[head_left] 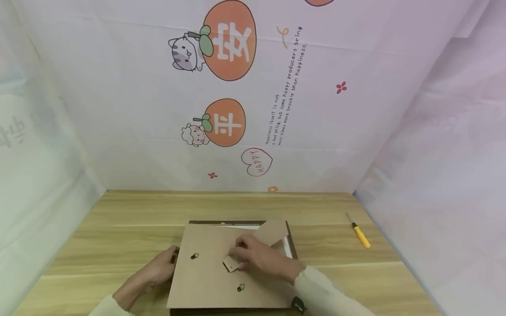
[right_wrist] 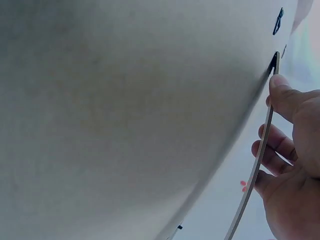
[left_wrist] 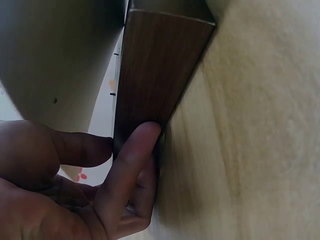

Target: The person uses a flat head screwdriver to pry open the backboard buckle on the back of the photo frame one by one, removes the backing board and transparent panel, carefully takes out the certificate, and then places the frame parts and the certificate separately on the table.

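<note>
A picture frame point(head_left: 292, 248) with a dark brown border lies back up on the table. Its tan backing board point(head_left: 205, 281) sits slightly askew, and a white strip shows along the far and right sides. My right hand point(head_left: 258, 256) pinches the stand leg point(head_left: 274, 232), a thin tan strip raised off the board; in the right wrist view this leg point(right_wrist: 265, 132) lies between thumb and fingers. At the left edge, my left hand point(head_left: 160, 265) grips the frame; the left wrist view has its curled fingers point(left_wrist: 135, 145) against the frame's brown side point(left_wrist: 157, 70).
A yellow-handled screwdriver point(head_left: 361, 236) lies on the wooden table point(head_left: 130, 215) at the right. Two small dark metal hangers point(head_left: 194, 256) are fixed to the backing board. A small black piece point(head_left: 298, 304) is at the frame's near right corner. White printed sheets point(head_left: 316, 131) wall the table.
</note>
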Demonstrator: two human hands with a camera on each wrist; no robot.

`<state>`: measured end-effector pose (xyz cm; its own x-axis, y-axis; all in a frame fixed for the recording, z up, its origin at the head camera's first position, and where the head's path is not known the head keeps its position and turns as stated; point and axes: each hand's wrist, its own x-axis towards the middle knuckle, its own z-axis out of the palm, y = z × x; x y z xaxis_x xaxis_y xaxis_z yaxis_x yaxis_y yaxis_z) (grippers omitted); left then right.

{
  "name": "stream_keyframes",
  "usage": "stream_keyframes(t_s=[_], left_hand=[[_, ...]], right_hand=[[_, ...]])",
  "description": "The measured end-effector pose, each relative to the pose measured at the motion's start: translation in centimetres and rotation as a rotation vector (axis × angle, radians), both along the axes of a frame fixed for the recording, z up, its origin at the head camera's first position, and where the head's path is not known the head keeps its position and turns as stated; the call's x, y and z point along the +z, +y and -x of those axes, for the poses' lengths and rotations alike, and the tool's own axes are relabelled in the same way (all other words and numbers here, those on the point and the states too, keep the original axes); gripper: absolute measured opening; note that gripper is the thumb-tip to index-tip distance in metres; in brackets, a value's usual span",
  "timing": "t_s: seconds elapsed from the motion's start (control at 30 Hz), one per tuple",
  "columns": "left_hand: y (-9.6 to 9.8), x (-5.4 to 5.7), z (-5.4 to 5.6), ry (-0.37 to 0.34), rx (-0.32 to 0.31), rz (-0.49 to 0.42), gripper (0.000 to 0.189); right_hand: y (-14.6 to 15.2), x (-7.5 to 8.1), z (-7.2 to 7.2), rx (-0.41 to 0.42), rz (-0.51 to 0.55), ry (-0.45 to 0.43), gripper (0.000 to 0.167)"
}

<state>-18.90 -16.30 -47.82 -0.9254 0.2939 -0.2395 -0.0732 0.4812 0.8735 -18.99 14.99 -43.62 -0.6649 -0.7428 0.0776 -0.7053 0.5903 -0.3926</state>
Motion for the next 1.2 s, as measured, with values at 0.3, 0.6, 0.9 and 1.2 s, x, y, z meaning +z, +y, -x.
stream_keyframes(t_s=[0.3,0.6,0.9,1.2], left_hand=[[-0.1,0.0,0.0,-0.060,-0.002,-0.056,0.040],[-0.4,0.0,0.0,-0.076,-0.026,-0.103,0.044],[-0.3,-0.1,-0.1,-0.082,-0.029,-0.114,0.044],[-0.5,-0.2,0.0,-0.093,-0.052,-0.143,0.045]], right_hand=[[0.3,-1.5,-1.2,0.079,-0.122,0.257,0.039],[1.0,-2.5,-1.6,-0.050,-0.040,0.080,0.041],[3.4,-2.8,0.3,-0.356,0.038,0.080,0.046],[6.0,-2.4,1.9,-0.419,-0.070,-0.052,0.068]])
